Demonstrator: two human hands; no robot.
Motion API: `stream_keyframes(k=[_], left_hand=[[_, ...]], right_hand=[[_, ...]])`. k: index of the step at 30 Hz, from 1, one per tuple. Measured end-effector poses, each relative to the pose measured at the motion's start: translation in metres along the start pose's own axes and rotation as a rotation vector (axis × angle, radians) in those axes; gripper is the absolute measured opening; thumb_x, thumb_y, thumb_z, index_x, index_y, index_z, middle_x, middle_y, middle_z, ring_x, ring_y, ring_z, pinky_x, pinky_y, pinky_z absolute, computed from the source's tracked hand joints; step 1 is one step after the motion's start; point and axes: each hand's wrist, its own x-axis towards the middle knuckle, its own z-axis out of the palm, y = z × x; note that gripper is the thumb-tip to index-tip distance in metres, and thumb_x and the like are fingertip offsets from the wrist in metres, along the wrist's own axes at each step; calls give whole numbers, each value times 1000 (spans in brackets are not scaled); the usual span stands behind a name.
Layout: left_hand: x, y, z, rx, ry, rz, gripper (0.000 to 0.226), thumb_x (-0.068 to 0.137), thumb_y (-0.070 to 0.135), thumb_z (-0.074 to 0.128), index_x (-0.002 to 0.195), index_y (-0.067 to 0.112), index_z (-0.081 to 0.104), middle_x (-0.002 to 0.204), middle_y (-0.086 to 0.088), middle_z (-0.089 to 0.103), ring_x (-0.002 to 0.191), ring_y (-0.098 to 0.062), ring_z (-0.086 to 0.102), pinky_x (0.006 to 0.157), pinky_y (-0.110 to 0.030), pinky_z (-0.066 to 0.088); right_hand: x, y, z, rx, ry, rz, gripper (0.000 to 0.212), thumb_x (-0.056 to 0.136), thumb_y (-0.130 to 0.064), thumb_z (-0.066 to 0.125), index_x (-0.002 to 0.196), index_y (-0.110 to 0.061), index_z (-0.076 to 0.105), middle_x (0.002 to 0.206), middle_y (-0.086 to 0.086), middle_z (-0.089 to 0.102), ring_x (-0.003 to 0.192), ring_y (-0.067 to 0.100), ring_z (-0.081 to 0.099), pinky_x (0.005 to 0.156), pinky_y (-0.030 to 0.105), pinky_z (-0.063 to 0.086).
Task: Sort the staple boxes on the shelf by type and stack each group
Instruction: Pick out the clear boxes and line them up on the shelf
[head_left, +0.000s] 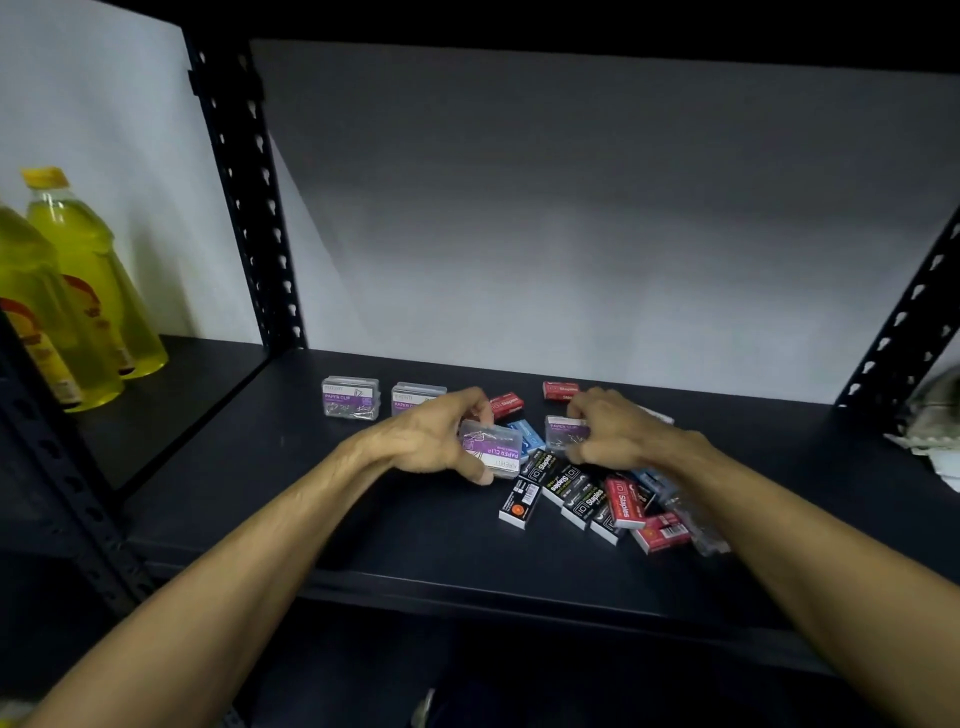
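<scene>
- Far to the left of our hands we see two yellow bottles (78, 291), orange labels, standing side by side on the neighbouring shelf bay.
- Black perforated upright (244, 208) between them and our left hand.
- Pale crumpled object (935, 415) far right, blurred.

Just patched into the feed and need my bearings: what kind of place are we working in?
Likely a storeroom or shop stockroom. A dark slotted-steel shelf holds mixed staple boxes and clear paper clip boxes, and bottles of yellow liquid stand in the next bay.
</scene>
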Motion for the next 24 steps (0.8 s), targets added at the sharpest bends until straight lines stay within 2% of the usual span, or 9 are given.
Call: stream_keyframes(k=[2, 4, 8, 12, 14, 17, 19, 22, 24], left_hand=[[4, 2, 4, -68, 0, 1, 53, 69, 14, 87, 104, 18, 48, 91, -1, 62, 72, -13, 57, 60, -34, 52], [8, 4, 7, -126, 0, -4, 51, 71, 7, 85, 105, 17, 48, 92, -2, 64, 73, -14, 60, 59, -31, 54], [13, 3, 9, -150, 23, 21, 52, 72, 5, 83, 111, 23, 53, 104, -4, 69, 92, -20, 66, 80, -35, 57], [15, 2, 8, -328, -23, 47, 62, 80, -8, 72, 132, 21, 54, 123, -3, 67, 101, -13, 68, 81, -22, 55], [17, 2, 7, -341, -31, 47, 69, 82, -9, 69, 140, 22, 48, 121, 1, 67, 96, -6, 68, 77, -17, 53], [19, 3, 3, -316, 68, 1, 58, 79, -5, 73, 125, 21, 49, 98, -5, 70, 83, -14, 66, 79, -35, 55], [21, 4, 1, -272, 127, 16, 48, 77, -3, 75, 113, 18, 50, 93, -11, 70, 79, -18, 64, 77, -43, 54], [24, 9, -2, -183, 192, 71, 42, 80, -1, 72, 112, 21, 57, 92, -7, 68, 73, -12, 61, 65, -31, 54], [25, 11, -1, -78, 243, 118, 41, 83, 5, 71, 117, 27, 61, 95, -4, 67, 73, -9, 57, 64, -31, 55]], right_hand=[[-2, 5, -1, 60, 6, 8, 47, 76, -30, 77, 111, -22, 46, 110, 4, 53, 87, 15, 57, 71, 31, 52], [-4, 9, -1, 98, 22, 9, 50, 73, -33, 81, 105, -26, 43, 105, 3, 56, 82, 17, 63, 68, 33, 56], [-6, 13, 1, 138, 41, -22, 55, 71, -39, 84, 102, -26, 40, 98, 0, 64, 76, 16, 68, 64, 32, 56], [-12, 18, 3, 217, 67, -62, 57, 71, -43, 84, 102, -25, 40, 101, -2, 62, 83, 16, 65, 71, 37, 58], [-14, 20, 4, 242, 84, -72, 57, 71, -45, 84, 103, -26, 41, 105, -2, 61, 86, 16, 64, 74, 40, 58], [-16, 21, 5, 286, 104, -69, 55, 72, -42, 84, 104, -26, 42, 109, -2, 58, 88, 15, 62, 75, 40, 57], [-17, 22, 6, 315, 110, -55, 55, 72, -38, 85, 105, -26, 42, 109, -3, 56, 88, 14, 62, 73, 36, 57], [-17, 20, 8, 357, 111, -18, 56, 71, -31, 86, 105, -27, 42, 109, -4, 53, 86, 15, 62, 68, 33, 57], [-17, 19, 9, 367, 103, -3, 56, 72, -26, 86, 106, -25, 42, 108, -3, 54, 85, 15, 64, 62, 28, 54]])
